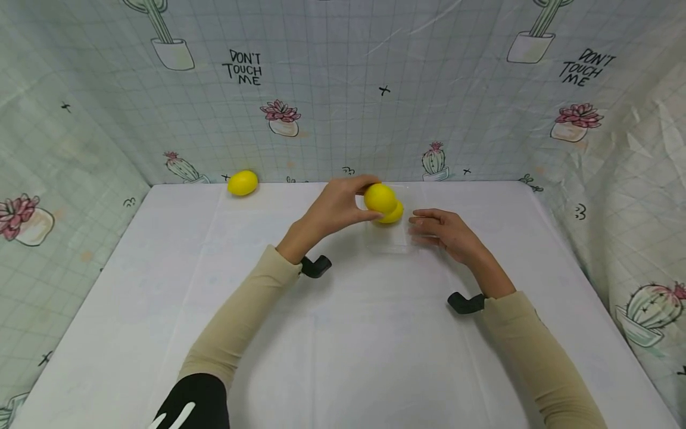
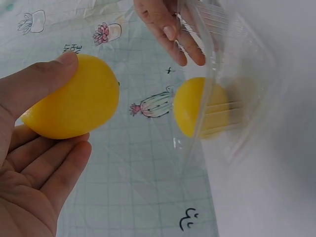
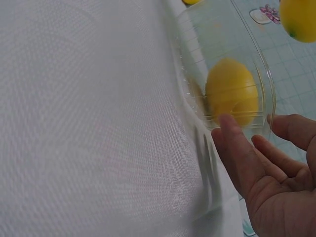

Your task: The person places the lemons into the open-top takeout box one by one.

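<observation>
My left hand (image 1: 337, 204) holds a yellow lemon (image 1: 379, 197) between thumb and fingers, raised above a clear plastic container (image 1: 390, 245). Inside the container sits a second lemon (image 3: 231, 91), partly covered in the head view by the held one. The left wrist view shows the held lemon (image 2: 81, 101) beside the container's upper rim. At the container's right side is my right hand (image 1: 447, 232), its fingers loosely extended and spread. In the right wrist view, the fingertips (image 3: 228, 123) are right at the clear wall, and nothing is gripped.
A third lemon (image 1: 243, 183) lies at the back left of the white table (image 1: 364, 345), near its far edge. Behind the table hangs a cloth backdrop (image 1: 332, 113) printed with cacti and lettering. Black curved pieces (image 1: 316, 266) stick out at both wrists.
</observation>
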`<state>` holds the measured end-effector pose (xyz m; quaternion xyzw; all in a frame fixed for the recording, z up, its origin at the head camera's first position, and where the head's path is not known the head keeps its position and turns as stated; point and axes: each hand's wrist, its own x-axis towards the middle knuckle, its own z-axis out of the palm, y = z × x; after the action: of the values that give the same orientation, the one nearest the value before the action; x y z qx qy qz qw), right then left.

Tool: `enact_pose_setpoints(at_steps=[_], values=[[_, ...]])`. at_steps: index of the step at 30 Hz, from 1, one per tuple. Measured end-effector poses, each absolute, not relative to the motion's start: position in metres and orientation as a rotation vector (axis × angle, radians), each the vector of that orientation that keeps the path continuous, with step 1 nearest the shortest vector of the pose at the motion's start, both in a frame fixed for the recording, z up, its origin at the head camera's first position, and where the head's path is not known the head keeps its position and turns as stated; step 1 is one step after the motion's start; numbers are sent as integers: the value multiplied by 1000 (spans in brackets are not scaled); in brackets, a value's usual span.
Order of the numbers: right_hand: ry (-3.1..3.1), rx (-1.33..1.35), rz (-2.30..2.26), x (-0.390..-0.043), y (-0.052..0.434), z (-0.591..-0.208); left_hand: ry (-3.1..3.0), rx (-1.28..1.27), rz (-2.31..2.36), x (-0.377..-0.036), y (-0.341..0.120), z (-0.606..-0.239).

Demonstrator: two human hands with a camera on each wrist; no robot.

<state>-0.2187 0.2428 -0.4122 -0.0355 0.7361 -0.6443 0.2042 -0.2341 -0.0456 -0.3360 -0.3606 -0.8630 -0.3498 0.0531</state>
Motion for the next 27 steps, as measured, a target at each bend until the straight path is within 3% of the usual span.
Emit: enact_pose_setpoints(at_steps=[27], values=[[2052, -94, -1787, -219, 242, -411, -2668, -1074, -1102, -263, -14, -327]])
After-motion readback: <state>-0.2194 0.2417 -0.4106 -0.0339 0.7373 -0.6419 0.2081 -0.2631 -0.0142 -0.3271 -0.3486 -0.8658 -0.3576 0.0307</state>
